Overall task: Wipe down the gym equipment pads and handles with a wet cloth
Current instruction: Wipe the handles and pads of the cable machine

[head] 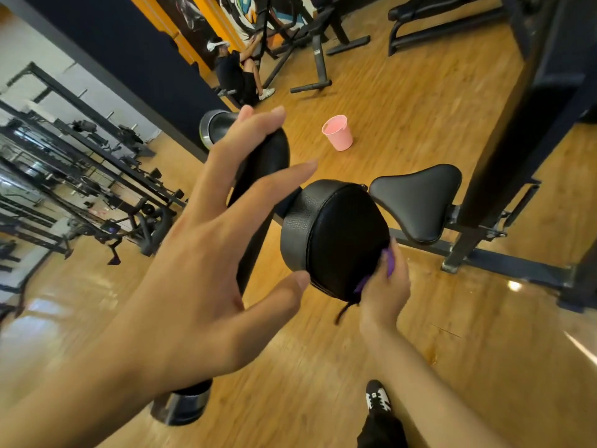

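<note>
Purple cloth (390,260) peeks out in small patches from the right hand (384,286), low and right of centre, whose curled fingers hold it against the lower right edge of a round black roller pad (336,237). The pad's flat, stitched end face is turned toward the camera, and a short black pull tab hangs from its lower rim. The left hand (200,253) fills the middle left of the frame, fingers spread wide and holding nothing. Its thumb tip lies just beside the pad's lower left rim, though whether it touches cannot be told. The two hands are apart, with the pad between them.

At the bottom edge, a black-and-white shoe (376,397) stands on the glossy wooden floor (484,367). A second black roller pad (271,150) with a chrome end cap sits behind the left fingertips, above centre. To the right of the round pad is a black triangular seat pad (416,202), fixed to a dark steel frame (504,169).

Farther off, a pink cup (337,132) stands upright on the floor, well apart from the machine. In the upper part of the frame a seated person (232,72) in dark clothes reaches toward another black machine. Weight racks (64,189) line the left edge.
</note>
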`<state>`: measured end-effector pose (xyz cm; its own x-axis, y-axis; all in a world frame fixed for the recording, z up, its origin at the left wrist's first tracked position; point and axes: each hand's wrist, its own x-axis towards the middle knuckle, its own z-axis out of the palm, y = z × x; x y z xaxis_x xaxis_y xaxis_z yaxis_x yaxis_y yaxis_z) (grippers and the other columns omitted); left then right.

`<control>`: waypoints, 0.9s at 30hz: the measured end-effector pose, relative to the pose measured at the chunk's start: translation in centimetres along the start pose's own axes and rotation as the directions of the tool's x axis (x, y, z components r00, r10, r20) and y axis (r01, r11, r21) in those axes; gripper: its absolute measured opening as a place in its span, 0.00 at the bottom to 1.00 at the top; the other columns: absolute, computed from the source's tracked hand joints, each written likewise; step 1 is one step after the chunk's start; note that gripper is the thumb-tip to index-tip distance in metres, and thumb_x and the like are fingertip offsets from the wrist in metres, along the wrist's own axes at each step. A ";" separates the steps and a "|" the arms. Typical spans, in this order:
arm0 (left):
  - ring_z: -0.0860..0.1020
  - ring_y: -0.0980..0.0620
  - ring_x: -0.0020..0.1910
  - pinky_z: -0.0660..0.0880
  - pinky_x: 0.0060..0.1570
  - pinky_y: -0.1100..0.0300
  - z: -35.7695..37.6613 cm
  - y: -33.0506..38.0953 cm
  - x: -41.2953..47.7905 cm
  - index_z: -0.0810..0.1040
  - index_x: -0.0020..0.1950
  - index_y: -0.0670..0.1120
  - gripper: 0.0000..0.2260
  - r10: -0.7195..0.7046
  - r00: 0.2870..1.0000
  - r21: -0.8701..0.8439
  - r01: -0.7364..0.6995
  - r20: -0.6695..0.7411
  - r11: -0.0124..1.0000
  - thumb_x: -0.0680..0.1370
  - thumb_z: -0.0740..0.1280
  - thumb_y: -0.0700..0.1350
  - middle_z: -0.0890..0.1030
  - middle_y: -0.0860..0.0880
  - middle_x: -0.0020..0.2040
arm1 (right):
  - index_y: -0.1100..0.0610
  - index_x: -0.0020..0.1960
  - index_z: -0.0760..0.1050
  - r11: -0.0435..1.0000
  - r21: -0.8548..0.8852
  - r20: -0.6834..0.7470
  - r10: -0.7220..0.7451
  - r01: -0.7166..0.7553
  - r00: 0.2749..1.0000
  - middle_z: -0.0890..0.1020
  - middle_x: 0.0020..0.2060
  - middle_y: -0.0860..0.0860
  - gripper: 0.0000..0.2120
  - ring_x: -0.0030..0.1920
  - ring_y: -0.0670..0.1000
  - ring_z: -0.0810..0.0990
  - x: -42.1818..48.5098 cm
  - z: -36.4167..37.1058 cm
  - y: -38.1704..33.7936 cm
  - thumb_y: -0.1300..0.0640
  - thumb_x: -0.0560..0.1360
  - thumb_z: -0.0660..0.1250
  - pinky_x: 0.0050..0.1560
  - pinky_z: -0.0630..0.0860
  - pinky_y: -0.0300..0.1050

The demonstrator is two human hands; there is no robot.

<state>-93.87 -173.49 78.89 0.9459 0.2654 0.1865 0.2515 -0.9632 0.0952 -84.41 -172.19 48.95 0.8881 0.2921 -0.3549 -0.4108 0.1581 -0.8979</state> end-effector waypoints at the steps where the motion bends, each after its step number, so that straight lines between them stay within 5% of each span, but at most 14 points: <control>1: 0.50 0.47 0.85 0.55 0.81 0.51 0.0 -0.1 -0.2 0.70 0.77 0.46 0.32 -0.002 1.000 0.004 0.002 0.006 1.000 0.74 0.67 0.53 0.57 0.46 0.83 | 0.50 0.76 0.70 0.997 0.016 -0.001 0.077 -0.077 0.997 0.76 0.70 0.47 0.19 0.67 0.46 0.74 1.8 0.3 -0.4 0.58 0.86 0.56 0.39 0.72 0.21; 4: 0.50 0.46 0.85 0.57 0.79 0.49 -0.1 -0.2 -0.3 0.70 0.77 0.47 0.32 -0.004 1.000 0.010 0.004 0.013 1.000 0.74 0.67 0.53 0.56 0.46 0.83 | 0.50 0.75 0.72 0.987 0.054 -0.027 0.154 -0.152 0.988 0.77 0.68 0.48 0.18 0.67 0.48 0.76 4.7 0.5 -1.1 0.56 0.86 0.56 0.37 0.73 0.23; 7: 0.49 0.47 0.85 0.55 0.81 0.53 -0.1 -0.1 0.0 0.70 0.77 0.47 0.31 0.007 1.000 0.015 -0.007 0.003 1.000 0.74 0.67 0.53 0.56 0.46 0.83 | 0.47 0.74 0.72 0.996 0.001 -0.033 0.092 -0.092 0.995 0.78 0.66 0.44 0.17 0.64 0.47 0.78 0.4 0.3 0.8 0.53 0.86 0.57 0.51 0.80 0.34; 14: 0.50 0.46 0.85 0.56 0.81 0.47 -0.1 -0.1 -0.4 0.70 0.77 0.46 0.32 -0.009 1.000 0.012 0.009 0.020 1.000 0.73 0.68 0.52 0.57 0.45 0.83 | 0.52 0.70 0.76 0.955 0.076 -0.047 0.290 -0.286 0.956 0.80 0.63 0.48 0.16 0.63 0.49 0.80 4.0 0.7 -0.6 0.59 0.86 0.57 0.40 0.74 0.28; 17: 0.49 0.47 0.85 0.54 0.81 0.52 0.2 0.2 0.1 0.71 0.77 0.45 0.32 0.000 1.000 -0.001 0.000 -0.003 1.000 0.73 0.67 0.52 0.57 0.45 0.83 | 0.52 0.71 0.75 0.998 0.022 -0.069 -0.050 0.051 0.996 0.79 0.62 0.43 0.16 0.58 0.35 0.77 1.6 1.0 -4.5 0.60 0.86 0.59 0.45 0.73 0.22; 20: 0.49 0.47 0.85 0.54 0.81 0.51 0.5 0.3 1.1 0.72 0.77 0.46 0.32 0.005 1.000 -0.009 -0.005 -0.027 1.000 0.73 0.67 0.53 0.57 0.46 0.83 | 0.49 0.73 0.72 0.940 -0.025 -0.030 -0.340 0.339 0.940 0.78 0.66 0.41 0.17 0.65 0.34 0.74 0.1 1.4 -5.0 0.57 0.85 0.60 0.64 0.73 0.32; 22: 0.49 0.48 0.85 0.54 0.81 0.51 0.5 0.3 1.3 0.72 0.76 0.46 0.31 0.008 1.000 -0.019 -0.008 -0.025 1.000 0.73 0.67 0.53 0.57 0.46 0.83 | 0.44 0.73 0.71 0.960 -0.033 -0.029 -0.280 0.279 0.960 0.76 0.66 0.38 0.16 0.65 0.35 0.73 0.8 1.1 -4.8 0.54 0.86 0.59 0.69 0.73 0.39; 25: 0.48 0.49 0.85 0.53 0.81 0.50 0.6 0.4 1.4 0.72 0.77 0.46 0.32 0.013 0.999 -0.033 -0.014 -0.030 0.999 0.73 0.67 0.53 0.57 0.46 0.83 | 0.52 0.74 0.73 0.989 0.054 -0.049 -0.134 0.137 0.990 0.78 0.64 0.42 0.17 0.63 0.39 0.76 1.8 1.3 -7.2 0.58 0.86 0.59 0.55 0.73 0.23; 27: 0.47 0.50 0.85 0.52 0.82 0.50 0.7 0.3 1.7 0.72 0.77 0.46 0.32 0.019 0.999 -0.045 -0.021 -0.038 0.999 0.73 0.67 0.53 0.56 0.47 0.83 | 0.56 0.73 0.74 0.950 0.050 -0.057 -0.305 0.307 0.951 0.79 0.65 0.45 0.17 0.65 0.40 0.76 1.9 2.4 -10.2 0.60 0.85 0.60 0.55 0.71 0.22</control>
<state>-92.04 -173.33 78.55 0.9422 0.2480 0.2254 0.2219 -0.9657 0.1349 -79.06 -170.95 58.07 0.9812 0.1763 -0.0788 -0.1278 0.2869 -0.9494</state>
